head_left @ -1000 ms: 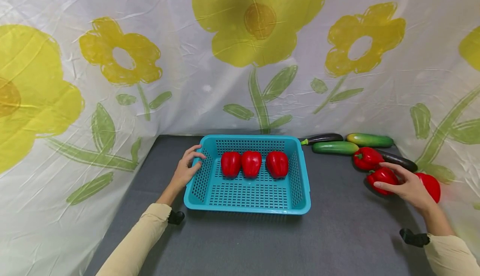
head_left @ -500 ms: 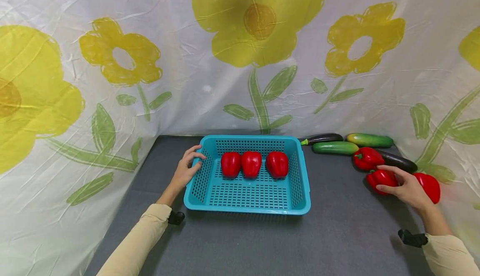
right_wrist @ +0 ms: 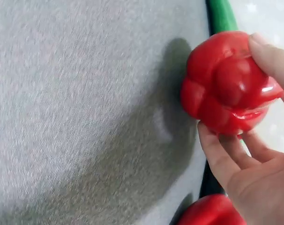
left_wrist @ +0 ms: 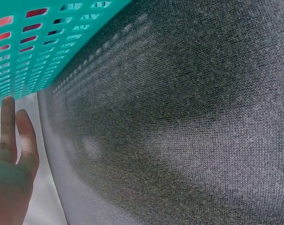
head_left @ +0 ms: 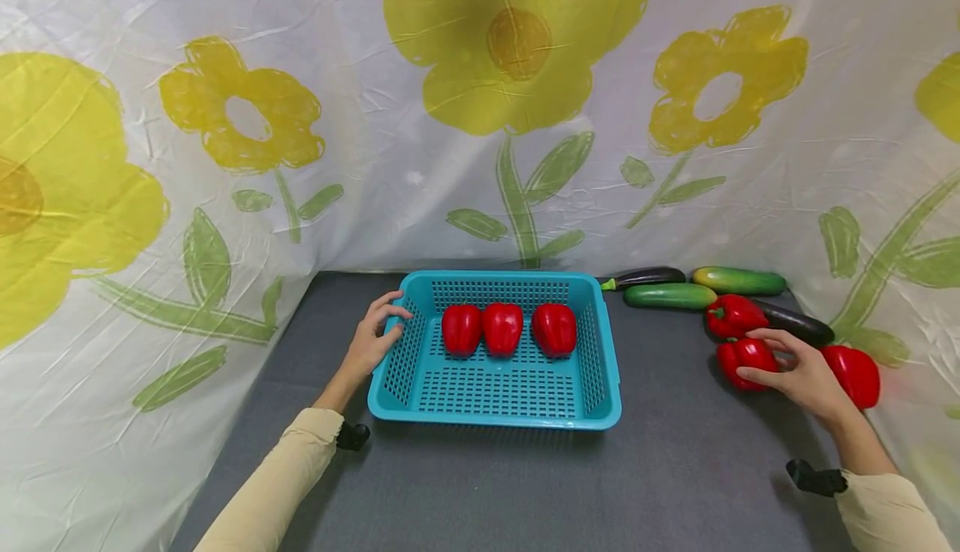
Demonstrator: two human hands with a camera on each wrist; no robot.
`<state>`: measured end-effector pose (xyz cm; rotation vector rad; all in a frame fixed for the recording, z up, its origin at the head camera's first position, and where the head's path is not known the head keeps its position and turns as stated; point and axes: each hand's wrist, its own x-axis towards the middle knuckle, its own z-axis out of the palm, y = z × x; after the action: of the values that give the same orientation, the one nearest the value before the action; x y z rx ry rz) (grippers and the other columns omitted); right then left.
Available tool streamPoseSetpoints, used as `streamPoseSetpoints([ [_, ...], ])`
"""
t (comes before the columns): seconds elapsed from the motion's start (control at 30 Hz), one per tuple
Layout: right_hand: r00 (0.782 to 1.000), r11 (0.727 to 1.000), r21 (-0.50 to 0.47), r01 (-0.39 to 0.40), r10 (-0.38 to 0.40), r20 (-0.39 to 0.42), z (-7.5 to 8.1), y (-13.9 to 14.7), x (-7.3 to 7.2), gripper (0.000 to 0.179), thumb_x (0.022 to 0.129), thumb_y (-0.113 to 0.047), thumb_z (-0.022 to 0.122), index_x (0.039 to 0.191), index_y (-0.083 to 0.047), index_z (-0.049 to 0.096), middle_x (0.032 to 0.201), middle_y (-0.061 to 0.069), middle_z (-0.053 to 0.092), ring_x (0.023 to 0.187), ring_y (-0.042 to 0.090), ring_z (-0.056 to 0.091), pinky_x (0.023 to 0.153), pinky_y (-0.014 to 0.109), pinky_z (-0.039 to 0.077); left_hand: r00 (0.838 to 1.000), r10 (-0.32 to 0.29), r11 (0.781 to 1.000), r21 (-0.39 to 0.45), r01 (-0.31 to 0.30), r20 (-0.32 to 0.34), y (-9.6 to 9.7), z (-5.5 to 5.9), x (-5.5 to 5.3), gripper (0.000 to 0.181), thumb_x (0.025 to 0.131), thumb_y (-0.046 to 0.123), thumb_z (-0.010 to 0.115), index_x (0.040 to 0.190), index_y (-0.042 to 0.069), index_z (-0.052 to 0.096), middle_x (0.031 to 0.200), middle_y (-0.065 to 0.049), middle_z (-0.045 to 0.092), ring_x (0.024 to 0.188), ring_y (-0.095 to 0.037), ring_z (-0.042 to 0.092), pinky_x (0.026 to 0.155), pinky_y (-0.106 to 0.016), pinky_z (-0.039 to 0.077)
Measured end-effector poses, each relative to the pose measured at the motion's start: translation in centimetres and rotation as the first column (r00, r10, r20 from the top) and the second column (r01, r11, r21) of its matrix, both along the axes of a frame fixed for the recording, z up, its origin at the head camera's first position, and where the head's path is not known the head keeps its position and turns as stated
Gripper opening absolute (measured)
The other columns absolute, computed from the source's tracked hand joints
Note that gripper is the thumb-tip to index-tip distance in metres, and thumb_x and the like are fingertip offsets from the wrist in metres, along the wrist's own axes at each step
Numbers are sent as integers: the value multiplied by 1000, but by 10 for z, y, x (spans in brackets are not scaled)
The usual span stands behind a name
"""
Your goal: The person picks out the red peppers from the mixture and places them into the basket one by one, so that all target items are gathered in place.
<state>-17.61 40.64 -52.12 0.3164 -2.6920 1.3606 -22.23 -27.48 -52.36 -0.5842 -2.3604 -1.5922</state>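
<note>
In the head view my right hand point(head_left: 806, 377) pinches a red bell pepper point(head_left: 746, 363) between thumb and fingers. The right wrist view shows this bell pepper point(right_wrist: 228, 84) with the thumb on one side and several fingers opposite, its lobed end toward the camera. My left hand point(head_left: 372, 337) rests on the left rim of a turquoise perforated basket point(head_left: 495, 420), fingers loosely over the edge. From the left wrist, two fairly straight fingers point(left_wrist: 8, 126) show beside the basket's outer wall point(left_wrist: 43, 42). Three red bell peppers point(head_left: 502, 328) lie in a row inside the basket.
Another red bell pepper point(head_left: 735, 317) lies just behind the held one, and one more bell pepper point(head_left: 853, 375) is right of the hand. Eggplants point(head_left: 798, 323) and green cucumbers point(head_left: 670, 295) lie along the back right. A flowered white sheet point(head_left: 375, 202) surrounds the dark grey table point(head_left: 487, 485).
My right hand has shifted left with the bell pepper, opening a wider gap to the pepper on its right. The left hand and the basket have stayed put.
</note>
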Motion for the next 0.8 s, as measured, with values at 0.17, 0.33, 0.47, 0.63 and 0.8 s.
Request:
streamPoseSetpoints([
  [0.17, 1000, 999, -34, 16, -15, 14, 7, -12, -1, 57, 85, -11, 84, 132, -2, 54, 126, 5, 56, 109, 1, 49, 80, 10, 44, 1000, -9, 1000, 10, 9, -18, 0, 0, 0, 20, 96, -15, 53, 112, -12, 63, 153, -32, 33, 140, -49, 30, 99, -72, 27],
  [0.33, 1000, 995, -100, 9, -9, 4, 14, -25, -2, 55, 85, -6, 83, 129, -2, 51, 125, 7, 56, 107, 2, 55, 79, 15, 49, 1000, 1, 1000, -3, -1, -24, 1, 0, 0, 20, 95, -17, 52, 111, -13, 63, 152, -33, 34, 139, -48, 31, 99, -71, 28],
  [0.47, 1000, 991, -134, -9, 7, -12, 18, -36, -5, 55, 85, -3, 82, 129, -1, 50, 122, 10, 58, 101, 3, 62, 75, 20, 53, 1000, 2, 1000, -6, -2, -26, 2, -1, -1, 18, 94, -18, 51, 109, -16, 61, 150, -36, 33, 138, -51, 31, 96, -70, 29],
  [0.63, 1000, 991, -130, -15, 12, -28, 23, -49, -8, 57, 86, -4, 82, 133, -2, 49, 126, 12, 57, 101, 4, 62, 75, 20, 53, 1000, -4, 1000, 8, 4, -11, 2, 0, 0, 17, 95, -18, 50, 109, -17, 60, 150, -39, 30, 139, -54, 28, 97, -71, 28],
  [0.8, 1000, 987, -160, -7, 5, -10, 32, -64, -7, 59, 89, -8, 79, 138, -3, 47, 128, 10, 56, 98, 8, 63, 73, 24, 55, 1000, -5, 1000, 10, 5, 0, 1, 2, 2, 18, 96, -16, 51, 110, -14, 61, 153, -33, 32, 141, -49, 28, 101, -71, 26],
])
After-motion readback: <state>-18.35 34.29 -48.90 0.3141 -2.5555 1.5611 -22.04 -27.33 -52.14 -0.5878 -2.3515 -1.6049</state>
